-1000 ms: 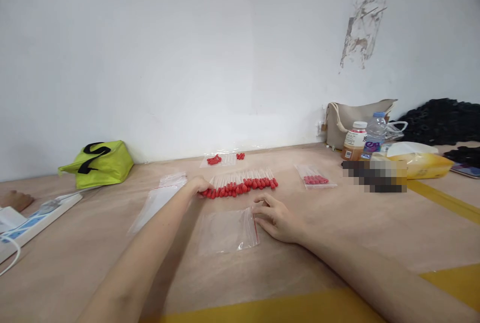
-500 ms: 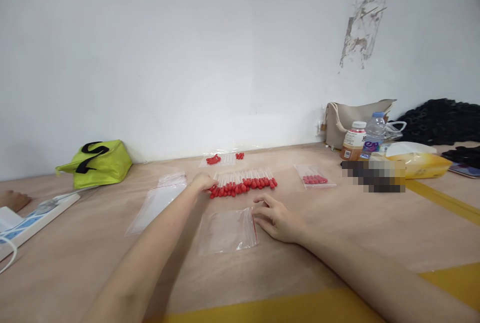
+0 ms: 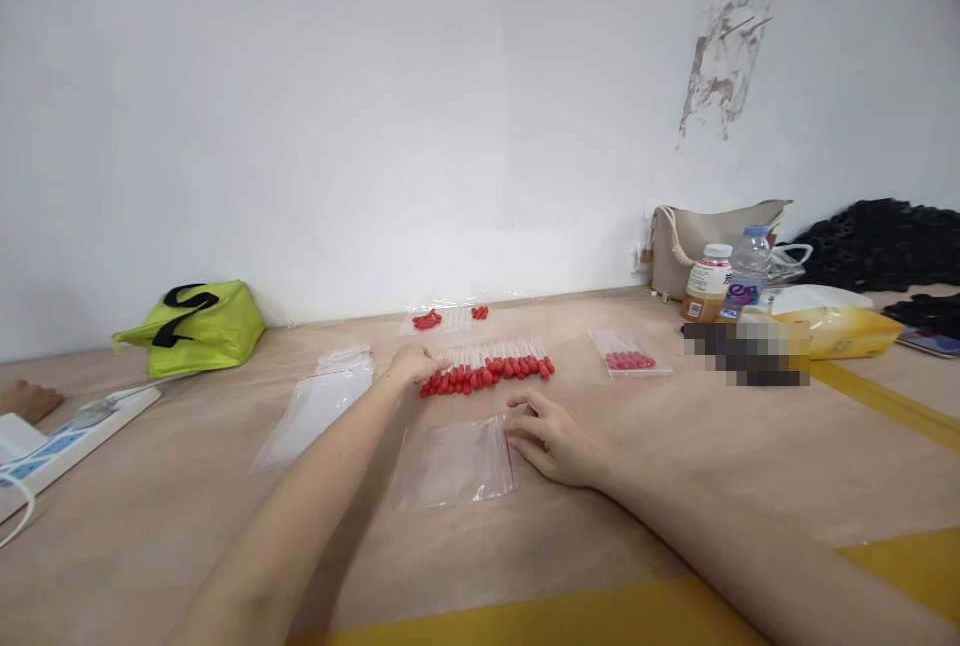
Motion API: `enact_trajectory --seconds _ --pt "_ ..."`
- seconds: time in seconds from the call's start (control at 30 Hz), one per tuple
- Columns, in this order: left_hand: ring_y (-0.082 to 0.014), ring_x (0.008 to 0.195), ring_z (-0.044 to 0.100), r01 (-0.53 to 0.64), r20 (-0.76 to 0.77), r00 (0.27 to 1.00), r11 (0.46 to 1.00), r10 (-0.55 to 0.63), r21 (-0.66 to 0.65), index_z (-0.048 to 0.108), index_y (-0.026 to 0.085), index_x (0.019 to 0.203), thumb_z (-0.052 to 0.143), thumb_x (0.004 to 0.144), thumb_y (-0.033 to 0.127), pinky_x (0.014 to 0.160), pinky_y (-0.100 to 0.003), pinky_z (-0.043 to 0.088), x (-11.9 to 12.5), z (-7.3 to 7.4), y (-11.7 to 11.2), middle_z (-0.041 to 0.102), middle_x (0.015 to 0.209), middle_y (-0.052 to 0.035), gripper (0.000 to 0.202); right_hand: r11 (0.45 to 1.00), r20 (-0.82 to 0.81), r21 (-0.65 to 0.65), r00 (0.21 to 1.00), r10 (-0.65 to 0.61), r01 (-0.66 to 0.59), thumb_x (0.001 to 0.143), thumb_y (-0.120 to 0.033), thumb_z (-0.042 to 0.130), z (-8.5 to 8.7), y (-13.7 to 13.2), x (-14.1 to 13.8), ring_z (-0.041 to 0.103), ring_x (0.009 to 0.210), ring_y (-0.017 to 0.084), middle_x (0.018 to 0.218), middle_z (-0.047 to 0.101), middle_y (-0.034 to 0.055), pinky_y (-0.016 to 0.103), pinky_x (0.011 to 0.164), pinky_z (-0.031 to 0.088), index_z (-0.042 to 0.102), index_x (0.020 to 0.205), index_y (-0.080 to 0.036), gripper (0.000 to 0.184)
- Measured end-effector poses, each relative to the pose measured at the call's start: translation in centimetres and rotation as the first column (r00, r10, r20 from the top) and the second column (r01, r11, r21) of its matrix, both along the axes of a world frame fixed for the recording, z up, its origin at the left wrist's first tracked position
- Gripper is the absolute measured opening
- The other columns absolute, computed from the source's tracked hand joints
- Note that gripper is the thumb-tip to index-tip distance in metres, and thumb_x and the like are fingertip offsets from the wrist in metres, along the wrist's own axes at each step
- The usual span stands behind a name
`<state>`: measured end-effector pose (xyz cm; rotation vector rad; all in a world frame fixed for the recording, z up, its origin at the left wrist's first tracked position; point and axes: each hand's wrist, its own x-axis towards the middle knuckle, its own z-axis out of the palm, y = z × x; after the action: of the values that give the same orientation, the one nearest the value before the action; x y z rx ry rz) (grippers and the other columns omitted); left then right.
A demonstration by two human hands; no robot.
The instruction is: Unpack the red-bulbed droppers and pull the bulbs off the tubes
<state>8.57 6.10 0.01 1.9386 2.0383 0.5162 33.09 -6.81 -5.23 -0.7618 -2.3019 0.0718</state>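
In the head view a row of red-headed white sticks (image 3: 514, 365) lies side by side in the middle, heads toward me. My left hand (image 3: 415, 364) is at the row's left end, its fingertips drawn together over the shafts; how many sticks they pinch, if any, I cannot make out. A clear zip bag (image 3: 450, 461) lies flat in front of the row. Curved and apart, the fingers of my right hand (image 3: 559, 438) rest by the bag's right edge, where the red zip strip runs.
Several clear bags (image 3: 315, 416) lie left of my left arm. A bag of red-headed sticks (image 3: 630, 358) is to the right, another packet (image 3: 454, 318) near the wall. A green bag (image 3: 210, 326), power strip (image 3: 82, 441), bottles (image 3: 707, 286) and another person's hand (image 3: 28, 399) are around.
My left hand has shifted slightly right, farther over the left end of the row of sticks. My right hand and the clear bag look nearly unchanged.
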Motion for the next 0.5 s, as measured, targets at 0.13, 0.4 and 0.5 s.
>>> enact_trajectory --seconds 0.13,0.4,0.5 --pt "-0.0131 0.043 0.05 0.013 0.004 1.0 0.996 -0.013 0.09 0.05 0.017 0.051 0.056 0.065 0.047 0.046 -0.022 0.034 -0.5 0.5 -0.9 0.051 0.041 0.0013 0.034 1.0 -0.012 -0.027 1.0 -0.007 0.007 0.079 -0.016 0.047 0.0 0.1 -0.1 0.054 0.079 0.014 0.093 0.053 0.0068 0.028 0.071 0.044 0.059 0.093 -0.019 0.018" --pt "-0.0141 0.069 0.057 0.277 -0.023 0.958 0.898 -0.287 0.343 0.059 0.018 0.076 0.04 0.082 0.039 0.063 -0.023 0.042 -0.2 -0.6 -9.8 0.062 0.073 -0.0019 0.03 0.996 -0.161 -0.094 0.987 -0.014 -0.001 0.081 -0.027 0.05 1.1 -0.8 -1.1 0.052 0.085 0.015 0.092 0.054 0.0076 0.03 0.076 0.044 0.057 0.099 -0.018 0.021" --pt "-0.0173 0.102 0.052 0.544 -0.048 0.828 0.779 -0.559 0.312 0.057 0.021 0.104 0.036 0.086 0.038 0.087 -0.029 0.04 -0.1 -2.0 -13.4 0.058 0.109 -0.0059 0.032 0.997 -0.099 -0.072 0.995 0.005 -0.012 0.079 -0.038 0.053 1.4 -1.3 -1.5 0.05 0.098 0.018 0.107 0.053 0.0088 0.036 0.085 0.04 0.056 0.108 -0.022 0.033"
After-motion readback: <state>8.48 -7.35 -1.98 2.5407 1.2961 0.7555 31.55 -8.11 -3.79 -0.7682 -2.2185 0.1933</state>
